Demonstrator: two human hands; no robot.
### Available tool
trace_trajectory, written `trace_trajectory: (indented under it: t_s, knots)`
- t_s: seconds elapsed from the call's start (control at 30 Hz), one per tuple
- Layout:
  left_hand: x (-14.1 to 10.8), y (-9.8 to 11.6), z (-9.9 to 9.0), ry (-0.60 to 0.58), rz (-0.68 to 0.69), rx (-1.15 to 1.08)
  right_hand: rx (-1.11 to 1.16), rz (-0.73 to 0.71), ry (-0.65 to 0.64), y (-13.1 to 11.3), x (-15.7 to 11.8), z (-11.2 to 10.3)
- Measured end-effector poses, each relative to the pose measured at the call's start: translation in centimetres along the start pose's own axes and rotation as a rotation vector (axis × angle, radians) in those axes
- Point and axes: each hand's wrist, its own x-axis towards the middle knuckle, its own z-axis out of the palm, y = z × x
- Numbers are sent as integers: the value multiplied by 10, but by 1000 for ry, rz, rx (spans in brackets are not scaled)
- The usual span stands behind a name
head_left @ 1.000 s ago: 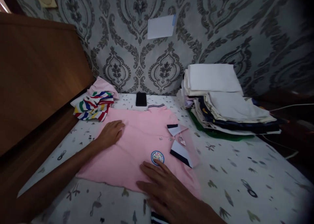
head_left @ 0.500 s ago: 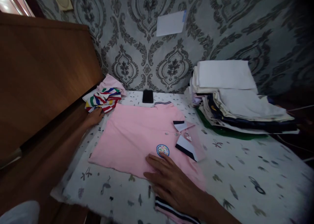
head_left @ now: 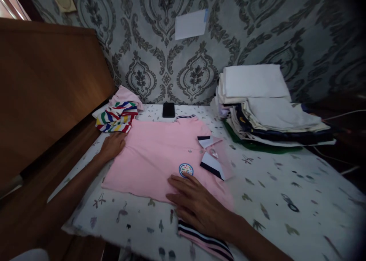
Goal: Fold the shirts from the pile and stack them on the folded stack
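Observation:
A pink polo shirt [head_left: 148, 150] lies spread front side up, its hem to the left and its white and navy collar to the right. Flat on the shirt, just below the round badge [head_left: 186, 170], rests my right hand [head_left: 197, 204] with fingers stretched out. Below that hand a sleeve with dark striped trim [head_left: 204, 240] shows. At the shirt's hem, near its upper left corner, is my left hand [head_left: 113, 144]; its fingertips touch the cloth edge, and whether they pinch it is unclear. Just beyond lies a crumpled striped garment [head_left: 117, 116].
Folded clothes [head_left: 257, 82] are stacked at the back right. A black phone [head_left: 168, 110] lies near the patterned wall. A wooden panel [head_left: 54, 85] borders the left side. The printed white sheet [head_left: 263, 184] covers the surface under the shirt.
My left hand has moved from beside the striped garment toward me, to the shirt's hem. My right hand stays flat on the shirt. The view has shifted slightly.

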Motion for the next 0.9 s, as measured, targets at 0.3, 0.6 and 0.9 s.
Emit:
trace_trajectory:
  t_s: [0.3,0.6,0.9]
  knots:
    - [-74,19,-61,-305,-281,-68,-42,-7,150,-10,-10,-7]
    - [-133,31,-59,-200,-302,-322,-196,132,257,-47,-74,2]
    - [-144,13,-59,-260,-326,-381,34,237,105,-57,-81,-17]
